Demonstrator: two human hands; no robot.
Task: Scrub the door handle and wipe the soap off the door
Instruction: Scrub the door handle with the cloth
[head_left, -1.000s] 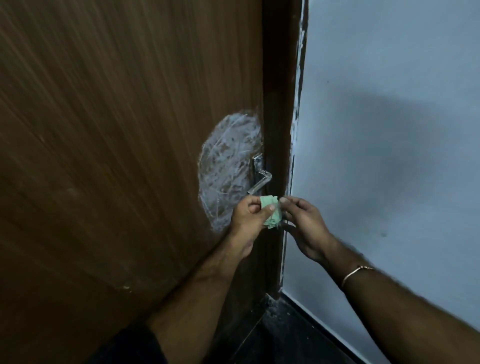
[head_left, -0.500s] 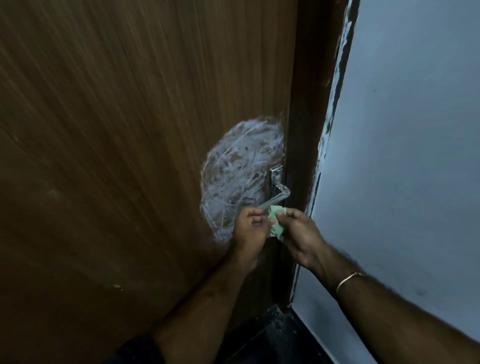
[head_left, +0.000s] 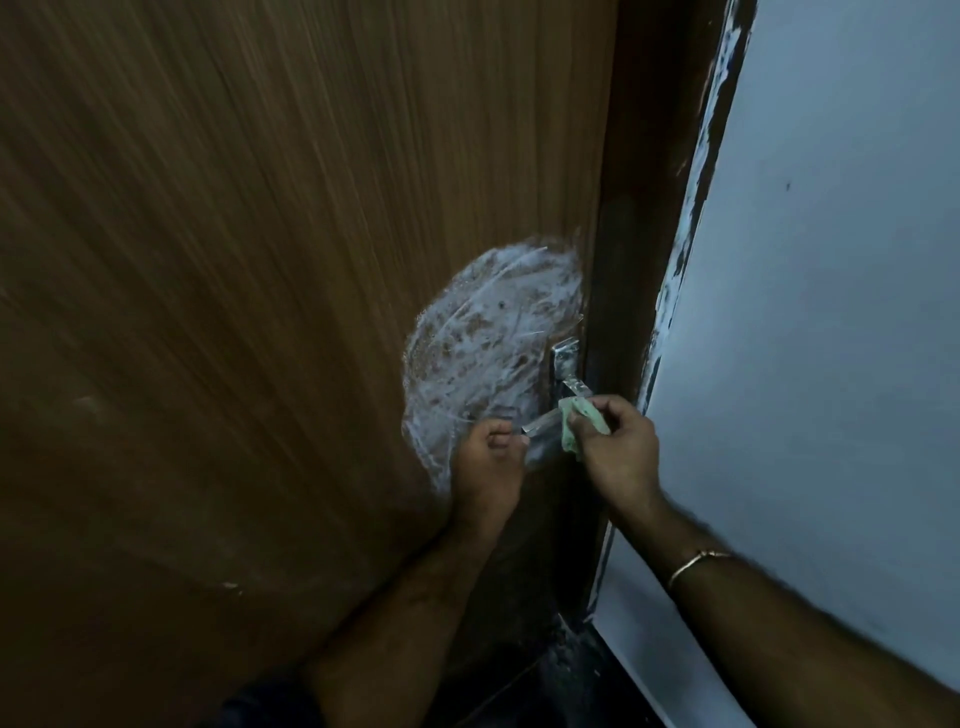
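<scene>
Head view: the right hand (head_left: 621, 452) pinches a green scrub pad (head_left: 576, 423) against the metal lever door handle (head_left: 563, 382), which sits at the wooden door's (head_left: 260, 260) right edge. At nine o'clock from the pad, the left hand (head_left: 488, 467) curls its fingers at the lever's free end. White soap smear (head_left: 488, 343) spreads at ten o'clock from the handle. A thin bangle (head_left: 698, 561) circles the right wrist, before a pale wall (head_left: 831, 364).

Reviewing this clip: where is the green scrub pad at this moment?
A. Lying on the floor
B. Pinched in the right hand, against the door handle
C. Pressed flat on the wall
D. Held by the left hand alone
B: the right hand pinches the green scrub pad against the door handle, while the left hand holds the lever's tip.
</scene>
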